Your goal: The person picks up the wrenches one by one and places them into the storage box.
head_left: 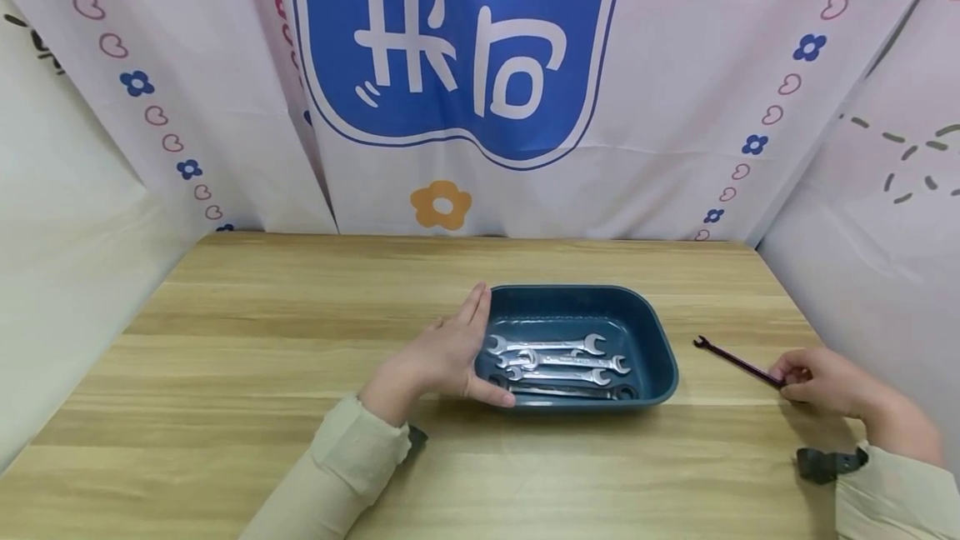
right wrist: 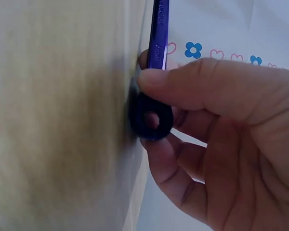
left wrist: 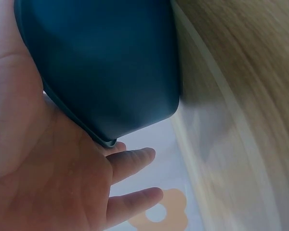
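A dark blue rectangular plastic basin [head_left: 660,357] stands on the table with several silver wrenches [head_left: 555,361] and a dark wrench [head_left: 573,391] inside. Against its left end rests my left hand [head_left: 450,357], palm along the rim, thumb at the near corner and fingers straight toward the far corner. In the left wrist view the basin's outer wall [left wrist: 106,62] lies beside the palm. To the right of the basin, my right hand [head_left: 825,386] pinches a purple combination wrench [head_left: 738,361] near its ring end, between thumb and fingers. Its open jaw points toward the basin, close over the tabletop.
The wood-grain table [head_left: 225,373] reaches back to a white printed curtain [head_left: 675,107] with a blue emblem. White cloth also hangs at the left and right sides. A dark strap [head_left: 828,465] shows at my right wrist.
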The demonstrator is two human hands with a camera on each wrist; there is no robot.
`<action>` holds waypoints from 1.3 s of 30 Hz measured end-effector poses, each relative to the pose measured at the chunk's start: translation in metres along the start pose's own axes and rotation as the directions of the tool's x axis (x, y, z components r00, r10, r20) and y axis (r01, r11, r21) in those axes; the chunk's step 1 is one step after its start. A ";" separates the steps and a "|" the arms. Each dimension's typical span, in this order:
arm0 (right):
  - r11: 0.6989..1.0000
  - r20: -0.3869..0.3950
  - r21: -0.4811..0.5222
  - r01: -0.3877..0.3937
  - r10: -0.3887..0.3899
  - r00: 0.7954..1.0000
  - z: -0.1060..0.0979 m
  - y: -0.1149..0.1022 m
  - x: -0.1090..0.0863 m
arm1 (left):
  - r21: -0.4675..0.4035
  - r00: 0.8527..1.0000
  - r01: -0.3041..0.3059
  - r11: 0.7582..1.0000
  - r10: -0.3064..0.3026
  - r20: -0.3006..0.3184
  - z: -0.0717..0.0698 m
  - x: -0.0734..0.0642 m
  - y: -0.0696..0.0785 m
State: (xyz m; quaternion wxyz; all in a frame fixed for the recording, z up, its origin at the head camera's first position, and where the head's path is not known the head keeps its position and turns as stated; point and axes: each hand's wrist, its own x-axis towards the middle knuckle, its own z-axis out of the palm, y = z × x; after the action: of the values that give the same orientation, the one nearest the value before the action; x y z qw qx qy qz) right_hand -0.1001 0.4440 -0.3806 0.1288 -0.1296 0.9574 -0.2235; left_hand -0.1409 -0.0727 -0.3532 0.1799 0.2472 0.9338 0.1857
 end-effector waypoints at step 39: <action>0.992 -0.212 0.041 0.120 -0.109 0.971 -0.004 -0.026 0.005 | -0.030 1.000 -0.004 1.000 0.004 -0.008 0.002 0.001 -0.001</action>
State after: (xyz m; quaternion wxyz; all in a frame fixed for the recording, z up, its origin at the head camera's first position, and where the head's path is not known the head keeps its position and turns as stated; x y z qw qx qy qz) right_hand -0.1014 0.4215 -0.3666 0.0178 -0.1570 0.9502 -0.2686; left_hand -0.1415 -0.0719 -0.3553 0.1793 0.2456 0.9312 0.2010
